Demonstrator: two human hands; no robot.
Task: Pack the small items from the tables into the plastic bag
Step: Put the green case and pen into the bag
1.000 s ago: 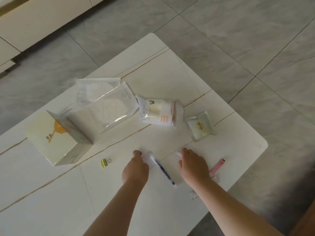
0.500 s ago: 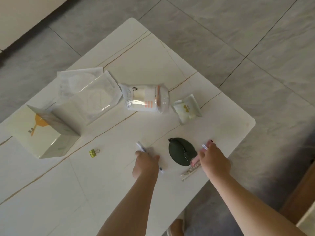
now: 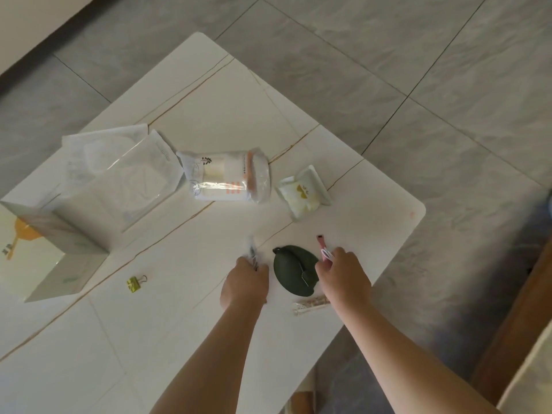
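Small items lie unpacked on the white desk (image 3: 209,339), with no bag clearly open: the left hand (image 3: 245,282) grips a blurred pen (image 3: 253,253), the right hand (image 3: 343,274) pinches a pink stick (image 3: 322,248), and the dark green pouch (image 3: 294,271), yellow binder clip (image 3: 136,283) and wrapped packets wait.

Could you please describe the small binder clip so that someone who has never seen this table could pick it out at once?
Start at the white table and find the big white box with the orange mark near its left edge. Just right of the box's near corner, on bare tabletop, lies the binder clip, apart from everything else and left of the left hand. It is the only yellow thing there, tiny, with silver wire handles.
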